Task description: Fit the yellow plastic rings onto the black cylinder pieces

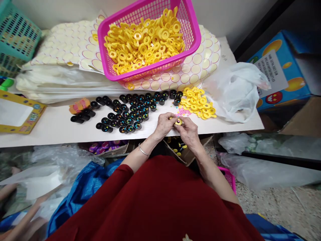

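Note:
My left hand [165, 124] and my right hand [187, 130] meet near the table's front edge, fingers closed around one yellow ring-shaped cap [178, 122] with a dark centre. Just behind them lie small pink candy beads [184, 112]. A pile of yellow caps [198, 103] sits to the right of the beads. On the left stand many small black cups [132, 112], several showing coloured beads inside. What lies under the cap is hidden by my fingers.
A pink basket [110, 72] full of yellow caps stands at the back on sheets of round stickers [210, 47]. Right of it are a white plastic bag [233, 97] and a blue carton [283, 67]. An open box [187, 155] sits below the table edge.

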Motion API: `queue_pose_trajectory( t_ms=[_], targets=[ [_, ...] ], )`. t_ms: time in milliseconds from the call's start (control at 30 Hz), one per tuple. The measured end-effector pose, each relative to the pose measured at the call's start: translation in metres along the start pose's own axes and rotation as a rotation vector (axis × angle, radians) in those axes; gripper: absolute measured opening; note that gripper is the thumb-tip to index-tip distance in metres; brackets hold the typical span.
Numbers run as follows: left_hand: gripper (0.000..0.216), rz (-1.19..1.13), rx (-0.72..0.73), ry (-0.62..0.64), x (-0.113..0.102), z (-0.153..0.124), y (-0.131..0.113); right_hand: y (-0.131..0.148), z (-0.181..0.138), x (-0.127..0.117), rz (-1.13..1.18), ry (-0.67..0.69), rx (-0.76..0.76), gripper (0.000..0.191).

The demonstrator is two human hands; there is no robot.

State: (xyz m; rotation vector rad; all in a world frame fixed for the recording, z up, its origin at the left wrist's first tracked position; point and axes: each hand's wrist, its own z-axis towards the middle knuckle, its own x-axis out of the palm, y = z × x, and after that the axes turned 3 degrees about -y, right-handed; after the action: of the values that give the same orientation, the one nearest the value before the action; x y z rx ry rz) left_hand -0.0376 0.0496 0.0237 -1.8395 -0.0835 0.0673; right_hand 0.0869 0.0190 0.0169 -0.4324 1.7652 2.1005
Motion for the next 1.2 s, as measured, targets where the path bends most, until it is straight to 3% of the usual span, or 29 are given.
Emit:
queue_pose_trajectory(
  t_ms=[200, 400, 767, 900, 1067, 1200],
  targets=[
    [0.01, 0.084, 0.102, 0.007, -0.001, 0.003, 0.001, -0.006, 0.003, 0.002, 0.136, -0.004, 0.087, 0.031],
    [0.01, 0.119, 0.165, 0.005, -0.001, 0.003, 0.008, -0.004, 0.001, 0.007, 0.415, -0.042, 0.341, 0.039],
    [0.015, 0.042, 0.09, -0.026, 0.004, 0.0, 0.008, 0.0, 0.011, 0.015, 0.622, -0.118, 0.644, 0.032],
    [0.019, 0.002, 0.064, -0.045, 0.006, 0.001, 0.01, 0.001, 0.011, 0.017, 0.632, -0.117, 0.651, 0.031],
    [0.045, -0.157, -0.075, -0.039, 0.008, 0.0, 0.011, 0.0, 0.008, 0.022, 0.627, -0.15, 0.573, 0.034],
    [0.045, -0.15, 0.023, 0.027, 0.006, -0.009, 0.016, -0.002, 0.005, 0.023, 0.776, -0.171, 0.557, 0.035]
  ],
)
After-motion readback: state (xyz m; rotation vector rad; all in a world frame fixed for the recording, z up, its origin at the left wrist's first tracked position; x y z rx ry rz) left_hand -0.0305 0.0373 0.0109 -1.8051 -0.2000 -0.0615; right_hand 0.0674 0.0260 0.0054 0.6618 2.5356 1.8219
